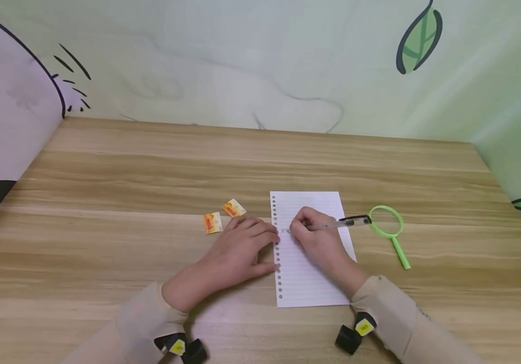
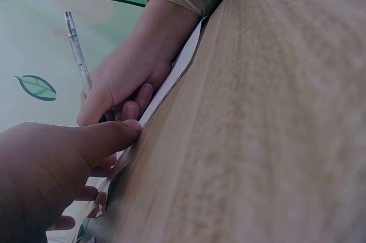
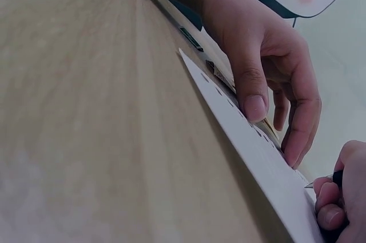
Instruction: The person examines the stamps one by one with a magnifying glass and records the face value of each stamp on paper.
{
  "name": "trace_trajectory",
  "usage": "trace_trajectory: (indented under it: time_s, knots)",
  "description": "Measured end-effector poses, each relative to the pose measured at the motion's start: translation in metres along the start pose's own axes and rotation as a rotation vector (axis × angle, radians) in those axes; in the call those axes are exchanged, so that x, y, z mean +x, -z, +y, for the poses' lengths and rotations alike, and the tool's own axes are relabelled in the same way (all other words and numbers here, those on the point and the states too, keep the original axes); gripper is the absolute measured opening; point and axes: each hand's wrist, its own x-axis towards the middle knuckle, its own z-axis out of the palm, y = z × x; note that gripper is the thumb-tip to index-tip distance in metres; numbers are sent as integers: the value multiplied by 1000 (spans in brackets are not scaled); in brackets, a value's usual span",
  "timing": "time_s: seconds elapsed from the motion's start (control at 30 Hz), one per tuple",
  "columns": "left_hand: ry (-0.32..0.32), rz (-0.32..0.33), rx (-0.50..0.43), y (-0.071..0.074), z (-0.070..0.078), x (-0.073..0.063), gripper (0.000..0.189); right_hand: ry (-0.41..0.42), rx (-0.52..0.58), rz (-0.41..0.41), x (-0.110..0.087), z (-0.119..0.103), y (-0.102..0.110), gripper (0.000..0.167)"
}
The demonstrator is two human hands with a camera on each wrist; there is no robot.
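A lined, hole-punched sheet of paper lies on the wooden table. My right hand pinches a clear pen with a black cap end, its tip at the paper near the punched left edge. Faint marks show by the tip. My left hand rests with fingertips and thumb on the sheet's left edge, fingers loosely bent. In the left wrist view the pen rises out of the right hand. The right wrist view has the left thumb and fingers along the holes of the paper.
Two small orange-and-white packets lie just beyond the left hand. A green magnifying glass sits right of the paper. Painted walls border the table at the back and sides.
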Motion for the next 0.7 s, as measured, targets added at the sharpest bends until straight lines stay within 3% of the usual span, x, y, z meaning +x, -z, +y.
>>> trace_trajectory:
  time_s: [0.17,0.43,0.7]
  knots:
    - [-1,0,5,1,0,0,44,-13,11,-9,1,0,-1,9]
    - [5,4,8,1,0,-1,44,-78,152,29,1,-2,0,9]
    - [-11,14,22,0,-1,-1,45,-63,230,-3,1,-1,2,15]
